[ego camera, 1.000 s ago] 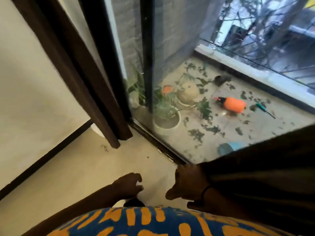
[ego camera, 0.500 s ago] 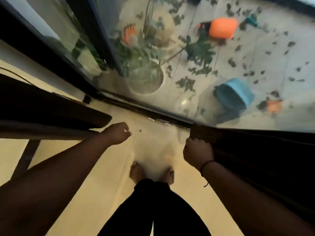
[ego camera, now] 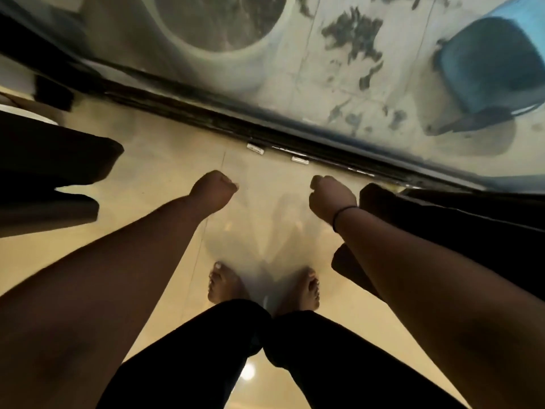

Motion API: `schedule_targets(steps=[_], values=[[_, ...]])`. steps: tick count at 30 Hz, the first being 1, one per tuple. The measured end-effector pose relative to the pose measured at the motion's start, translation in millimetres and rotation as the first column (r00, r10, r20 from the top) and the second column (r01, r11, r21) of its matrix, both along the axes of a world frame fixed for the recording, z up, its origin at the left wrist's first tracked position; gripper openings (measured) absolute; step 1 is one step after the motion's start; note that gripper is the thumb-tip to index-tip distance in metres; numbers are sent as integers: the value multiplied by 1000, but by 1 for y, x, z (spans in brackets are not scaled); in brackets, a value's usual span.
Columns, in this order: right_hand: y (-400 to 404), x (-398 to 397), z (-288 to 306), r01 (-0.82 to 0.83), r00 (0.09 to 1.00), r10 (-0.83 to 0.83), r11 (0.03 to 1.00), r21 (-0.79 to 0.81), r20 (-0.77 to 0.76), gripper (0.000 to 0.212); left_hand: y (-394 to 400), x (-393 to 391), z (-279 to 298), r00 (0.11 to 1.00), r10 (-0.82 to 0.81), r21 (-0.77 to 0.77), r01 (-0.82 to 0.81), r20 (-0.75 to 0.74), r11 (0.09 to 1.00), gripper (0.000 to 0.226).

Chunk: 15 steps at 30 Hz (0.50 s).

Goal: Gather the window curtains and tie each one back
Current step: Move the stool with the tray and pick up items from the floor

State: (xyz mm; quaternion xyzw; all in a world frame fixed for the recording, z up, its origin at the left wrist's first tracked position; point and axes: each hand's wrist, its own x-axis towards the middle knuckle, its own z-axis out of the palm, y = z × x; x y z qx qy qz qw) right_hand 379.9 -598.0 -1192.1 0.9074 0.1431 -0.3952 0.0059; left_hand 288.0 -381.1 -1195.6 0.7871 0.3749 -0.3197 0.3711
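Dark brown fabric curtains: left panel (ego camera: 56,175) gathered at far left, right panel (ego camera: 442,219) bunched beside right wrist. Right hand (ego camera: 331,199) off the cloth gripped half a second ago; left hand (ego camera: 212,191) likewise free. Both grips curled together on nothing. No tie-back visible; tying not begun.

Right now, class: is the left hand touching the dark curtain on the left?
Apart. The head view shows bare floor between the left hand, a fist, and the left curtain.
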Motion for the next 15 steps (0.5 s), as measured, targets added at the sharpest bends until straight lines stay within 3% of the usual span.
schedule_targets(steps=[2, 5, 7, 15], values=[[7, 7, -27, -10, 1000, 9, 999, 43, 29, 33, 8, 3, -24, 969, -246, 90, 242, 35, 966, 26], [16, 15, -60, -42, 997, 37, 996, 73, 64, 33, 14, 16, -57, 761, -648, 198, 630, 36, 751, 32], [20, 17, -77, -94, 992, 87, 992, 83, 87, 32, 16, 30, -73, 675, -737, 275, 704, 25, 655, 37], [24, 33, -108, -237, 953, 217, 968, 77, 212, 34, 9, 71, -108, 527, -850, 449, 765, -25, 462, 48]])
